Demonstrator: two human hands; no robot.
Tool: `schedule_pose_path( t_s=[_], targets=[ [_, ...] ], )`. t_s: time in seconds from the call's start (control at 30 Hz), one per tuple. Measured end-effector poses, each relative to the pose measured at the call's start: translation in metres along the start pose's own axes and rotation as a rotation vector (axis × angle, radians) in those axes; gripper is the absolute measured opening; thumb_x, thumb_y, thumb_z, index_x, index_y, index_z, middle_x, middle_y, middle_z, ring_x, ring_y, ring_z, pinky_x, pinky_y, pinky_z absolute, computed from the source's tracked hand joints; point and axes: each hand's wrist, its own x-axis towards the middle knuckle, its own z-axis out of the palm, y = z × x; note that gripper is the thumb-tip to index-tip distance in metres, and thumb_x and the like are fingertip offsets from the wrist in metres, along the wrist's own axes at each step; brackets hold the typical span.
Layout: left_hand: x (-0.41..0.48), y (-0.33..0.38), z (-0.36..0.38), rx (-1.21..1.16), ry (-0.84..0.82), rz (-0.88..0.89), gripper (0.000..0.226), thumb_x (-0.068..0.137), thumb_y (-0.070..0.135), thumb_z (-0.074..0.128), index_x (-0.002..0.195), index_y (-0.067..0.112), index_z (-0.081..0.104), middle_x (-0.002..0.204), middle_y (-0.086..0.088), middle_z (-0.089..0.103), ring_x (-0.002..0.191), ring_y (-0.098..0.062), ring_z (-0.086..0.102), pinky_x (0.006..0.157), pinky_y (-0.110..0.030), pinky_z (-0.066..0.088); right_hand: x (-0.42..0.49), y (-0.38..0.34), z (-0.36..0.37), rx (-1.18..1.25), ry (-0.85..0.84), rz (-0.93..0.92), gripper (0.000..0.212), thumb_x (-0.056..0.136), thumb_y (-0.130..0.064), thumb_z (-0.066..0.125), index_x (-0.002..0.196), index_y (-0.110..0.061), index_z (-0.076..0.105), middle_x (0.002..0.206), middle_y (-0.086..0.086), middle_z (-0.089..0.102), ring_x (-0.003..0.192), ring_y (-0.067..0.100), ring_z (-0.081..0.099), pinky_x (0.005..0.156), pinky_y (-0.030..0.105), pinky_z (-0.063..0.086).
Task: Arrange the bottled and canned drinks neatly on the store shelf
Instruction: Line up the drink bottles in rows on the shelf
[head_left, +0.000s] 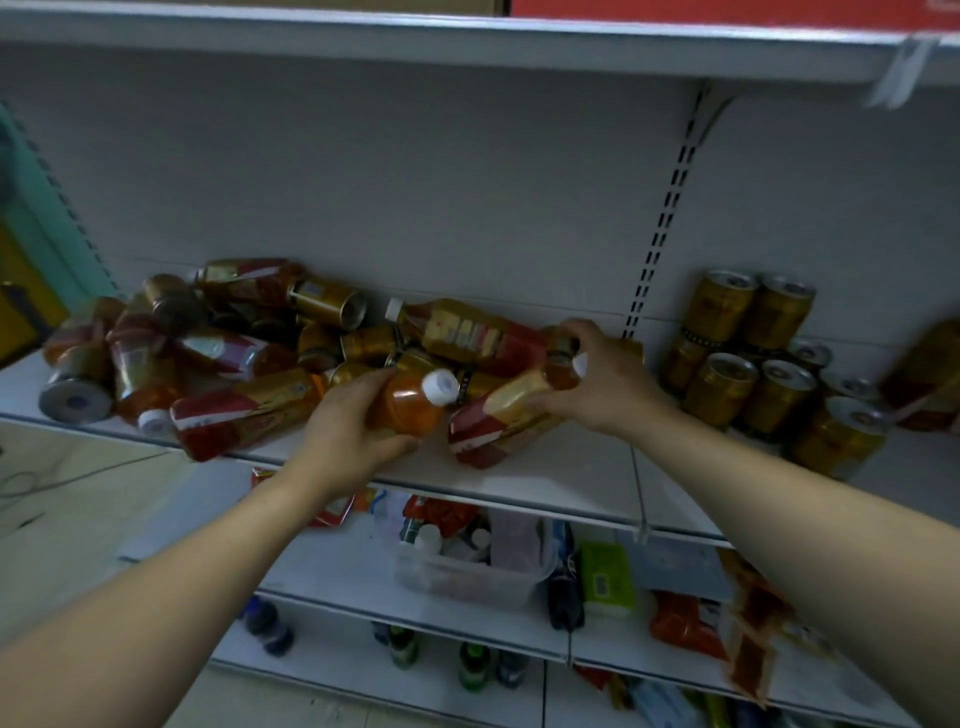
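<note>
A jumbled pile of lying bottles and gold cans (249, 343) covers the left half of the white shelf (561, 467). My left hand (348, 431) grips an orange drink bottle (410, 408) with a white cap, near the shelf's front. My right hand (597, 379) grips the neck end of another red-and-gold labelled bottle (498, 421) lying beside it. A third bottle (467, 332) lies behind them. Gold cans (748, 364) stand stacked in two layers at the right.
A slotted upright (660, 228) divides the shelf's back panel. Another shelf edge (467, 41) hangs overhead. Lower shelves hold a clear plastic bin (467, 571), a green pack (605, 579), red packets and dark bottles. Floor shows at the lower left.
</note>
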Motion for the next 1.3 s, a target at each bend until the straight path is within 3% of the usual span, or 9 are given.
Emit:
schedule_pose_path(
  t_s=[0.17,0.23,0.3,0.5,0.7,0.87,0.93,1.1,1.3],
  targets=[
    [0.002,-0.009,-0.003,-0.392,0.217,-0.297,0.063,0.082,0.028,0.069,0.136,0.020,0.040,0.116,0.007,0.050,0.105,-0.014,0.050,0.087,-0.033,0.042,0.008,-0.022,0.021,0.239,0.075,-0.070,0.098,0.068,-0.032,0.085,0.147,-0.030,0.027,0.118,-0.007,0.046,0.111,0.008,0.046,0.089,0.024,0.040],
    [0.000,-0.017,-0.004,-0.461,0.282,-0.355,0.060,0.084,0.028,0.068,0.136,0.018,0.040,0.118,0.003,0.053,0.107,-0.016,0.052,0.086,-0.031,0.041,0.010,-0.026,0.037,0.335,0.108,-0.061,0.082,0.070,-0.028,0.084,0.137,-0.027,0.038,0.113,-0.014,0.047,0.112,0.012,0.049,0.093,0.027,0.043],
    [0.000,-0.017,-0.005,-0.478,0.248,-0.376,0.068,0.081,0.023,0.071,0.138,0.019,0.035,0.119,0.004,0.050,0.109,-0.017,0.051,0.087,-0.032,0.041,0.014,-0.031,0.047,0.380,0.137,-0.056,0.064,0.073,-0.024,0.082,0.124,-0.025,0.043,0.102,-0.022,0.042,0.107,0.014,0.051,0.090,0.026,0.044],
    [0.008,-0.017,-0.003,-0.507,0.084,-0.381,0.094,0.074,0.012,0.078,0.144,0.024,0.017,0.118,0.006,0.040,0.107,-0.015,0.042,0.089,-0.034,0.039,0.023,-0.041,0.069,0.498,0.055,-0.042,0.076,0.076,-0.017,0.080,0.137,-0.026,0.035,0.109,-0.019,0.049,0.101,0.004,0.052,0.070,0.003,0.037],
    [0.003,-0.033,-0.008,-0.481,0.083,-0.346,0.092,0.072,0.020,0.080,0.143,0.027,0.021,0.119,0.008,0.044,0.107,-0.013,0.045,0.088,-0.033,0.041,0.021,-0.045,0.088,0.360,0.009,-0.116,0.074,0.070,-0.023,0.082,0.131,-0.032,0.042,0.127,-0.004,0.053,0.114,0.013,0.053,0.093,0.028,0.044],
    [-0.007,-0.037,-0.013,-0.443,0.126,-0.329,0.092,0.072,0.018,0.079,0.145,0.024,0.022,0.121,0.009,0.040,0.109,-0.012,0.041,0.090,-0.031,0.037,0.006,-0.035,0.087,0.413,0.122,-0.084,0.063,0.072,-0.014,0.081,0.105,-0.050,0.041,0.109,-0.014,0.056,0.097,0.000,0.055,0.079,0.013,0.040],
    [-0.009,-0.039,-0.014,-0.460,0.131,-0.322,0.091,0.073,0.017,0.079,0.144,0.024,0.024,0.120,0.009,0.041,0.108,-0.012,0.042,0.090,-0.031,0.038,0.004,-0.034,0.088,0.422,0.150,-0.078,0.063,0.072,-0.015,0.080,0.109,-0.048,0.041,0.106,-0.019,0.055,0.094,-0.004,0.054,0.079,0.012,0.041],
    [-0.010,-0.044,-0.014,-0.458,0.131,-0.307,0.090,0.071,0.018,0.080,0.143,0.025,0.025,0.120,0.010,0.043,0.109,-0.012,0.043,0.089,-0.031,0.039,0.002,-0.033,0.092,0.412,0.120,-0.061,0.067,0.072,-0.024,0.080,0.125,-0.041,0.042,0.120,-0.009,0.059,0.110,0.011,0.057,0.095,0.035,0.048],
    [-0.018,-0.061,-0.023,-0.461,0.250,-0.343,0.087,0.070,0.014,0.081,0.140,0.022,0.030,0.127,0.001,0.049,0.113,-0.016,0.047,0.091,-0.032,0.040,-0.003,-0.027,0.088,0.429,0.185,-0.041,0.064,0.072,-0.020,0.079,0.123,-0.040,0.045,0.115,-0.008,0.061,0.104,0.009,0.060,0.092,0.033,0.049]
  ],
)
